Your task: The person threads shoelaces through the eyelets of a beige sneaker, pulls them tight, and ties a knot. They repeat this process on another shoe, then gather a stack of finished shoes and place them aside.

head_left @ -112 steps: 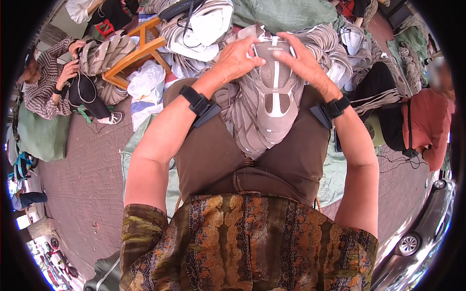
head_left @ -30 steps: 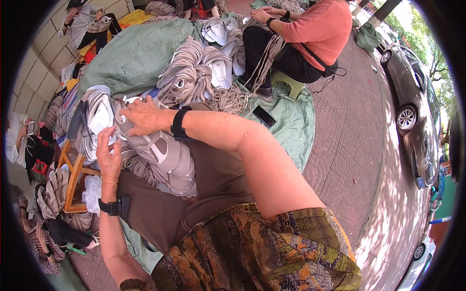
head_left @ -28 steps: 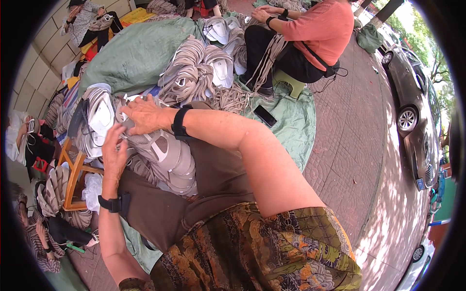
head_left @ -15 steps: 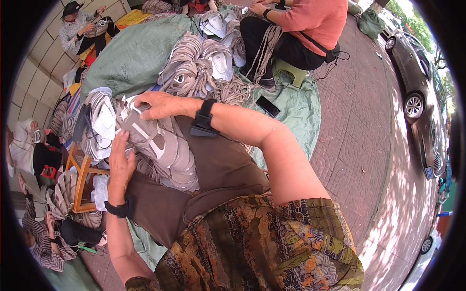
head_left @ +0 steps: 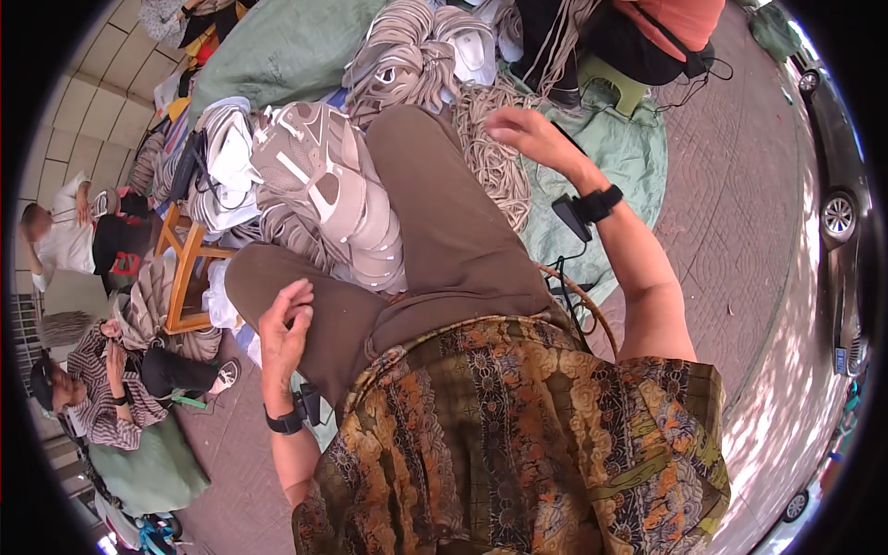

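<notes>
A nested stack of beige and grey shoe uppers (head_left: 338, 199) leans between my knees, its mesh and pale side strips facing up. My left hand (head_left: 287, 333) hovers over my left thigh, fingers loosely bent and apart, with nothing visible in it. Out beyond my right knee, my right hand (head_left: 536, 139) is stretched over a tangled heap of beige laces (head_left: 495, 176). Its fingers are extended and look free; whether they touch the laces I cannot tell. Left of the stack, more uppers with white linings (head_left: 227, 162) are piled by a wooden stool (head_left: 188, 277).
Bundled beige uppers (head_left: 398, 65) lie ahead beside a large green sack (head_left: 277, 55). A person on a green plastic stool (head_left: 615, 83) sits at the far right, on a green tarp (head_left: 629, 166). Other people sit at left. A dark car (head_left: 837, 213) is parked at right.
Both hands have left the stack of uppers. My right hand has swung right over the laces, and my left has drawn back toward my thigh. The view has shifted too.
</notes>
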### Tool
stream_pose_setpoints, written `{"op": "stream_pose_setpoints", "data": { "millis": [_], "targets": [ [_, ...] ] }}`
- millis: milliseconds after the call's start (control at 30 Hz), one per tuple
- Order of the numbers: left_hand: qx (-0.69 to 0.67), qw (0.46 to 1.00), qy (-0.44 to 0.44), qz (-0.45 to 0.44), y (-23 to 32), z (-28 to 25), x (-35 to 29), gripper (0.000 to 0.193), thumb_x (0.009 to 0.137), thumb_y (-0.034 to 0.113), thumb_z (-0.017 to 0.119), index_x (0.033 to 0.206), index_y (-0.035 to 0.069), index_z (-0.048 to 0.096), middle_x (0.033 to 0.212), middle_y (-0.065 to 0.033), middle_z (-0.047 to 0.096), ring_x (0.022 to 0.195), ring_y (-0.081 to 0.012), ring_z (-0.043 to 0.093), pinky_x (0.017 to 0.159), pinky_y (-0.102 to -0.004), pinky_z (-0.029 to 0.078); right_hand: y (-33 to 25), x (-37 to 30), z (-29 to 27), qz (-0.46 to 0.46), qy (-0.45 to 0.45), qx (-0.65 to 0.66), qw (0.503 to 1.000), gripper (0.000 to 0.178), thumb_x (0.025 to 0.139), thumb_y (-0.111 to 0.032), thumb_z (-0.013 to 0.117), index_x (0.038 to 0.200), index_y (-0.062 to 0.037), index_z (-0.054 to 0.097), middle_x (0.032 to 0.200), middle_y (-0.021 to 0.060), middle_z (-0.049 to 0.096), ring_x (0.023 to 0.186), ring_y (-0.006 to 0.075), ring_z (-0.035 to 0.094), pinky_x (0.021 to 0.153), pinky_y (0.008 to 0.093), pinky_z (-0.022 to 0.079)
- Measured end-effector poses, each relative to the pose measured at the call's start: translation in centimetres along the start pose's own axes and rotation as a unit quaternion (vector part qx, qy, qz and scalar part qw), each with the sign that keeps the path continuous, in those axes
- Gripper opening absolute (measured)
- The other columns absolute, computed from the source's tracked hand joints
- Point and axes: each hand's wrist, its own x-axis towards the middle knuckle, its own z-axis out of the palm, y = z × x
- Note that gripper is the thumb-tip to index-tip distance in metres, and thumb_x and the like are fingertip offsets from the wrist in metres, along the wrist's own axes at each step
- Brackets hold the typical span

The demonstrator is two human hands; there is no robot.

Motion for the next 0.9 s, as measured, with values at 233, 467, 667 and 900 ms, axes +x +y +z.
{"op": "stream_pose_setpoints", "data": {
  "millis": [233,467,667,900],
  "targets": [
    [-0.169,0.984,0.051,-0.031,-2.3,1.2,-1.7,0.031,0.091,0.004,0.057,0.12,-0.003,0.055,0.11,-0.0136,0.064,0.098,-0.0177,0.063,0.086,-0.0287,0.05,8.8,-5.8,2.9,0.167,-0.049,0.104,0.979,0.022,0.089,-0.014,0.06,0.106,0.0001,0.06,0.091,0.0041,0.064,0.085,0.0126,0.058,0.078,0.0285,0.047],
    [-0.155,0.981,0.084,-0.08,-1.8,1.4,-0.7,0.027,0.091,0.01,0.058,0.116,0.0,0.058,0.103,-0.0103,0.067,0.086,-0.0134,0.064,0.07,-0.0233,0.049,14.1,-5.5,4.4,0.163,-0.093,-0.003,0.982,0.017,0.086,-0.011,0.06,0.098,0.0001,0.062,0.083,0.0039,0.063,0.078,0.0148,0.059,0.073,0.0303,0.048],
    [-0.133,0.98,0.113,-0.097,-2.0,2.2,-0.4,0.025,0.091,0.011,0.058,0.114,0.001,0.059,0.101,-0.0091,0.068,0.082,-0.0114,0.063,0.065,-0.0215,0.048,23.2,-6.2,6.6,0.211,-0.125,-0.099,0.964,0.02,0.08,-0.014,0.058,0.096,-0.0043,0.066,0.086,0.0093,0.068,0.08,0.0242,0.064,0.074,0.0351,0.05],
    [-0.124,0.975,0.122,-0.14,-1.0,2.1,0.1,0.025,0.091,0.012,0.059,0.114,0.002,0.06,0.1,-0.0081,0.068,0.079,-0.0097,0.062,0.061,-0.0194,0.046,26.1,-2.9,13.2,0.179,-0.186,-0.24,0.936,0.021,0.084,-0.021,0.056,0.098,-0.0125,0.068,0.096,0.0147,0.067,0.095,0.0338,0.063,0.082,0.0416,0.049]
  ]
}}
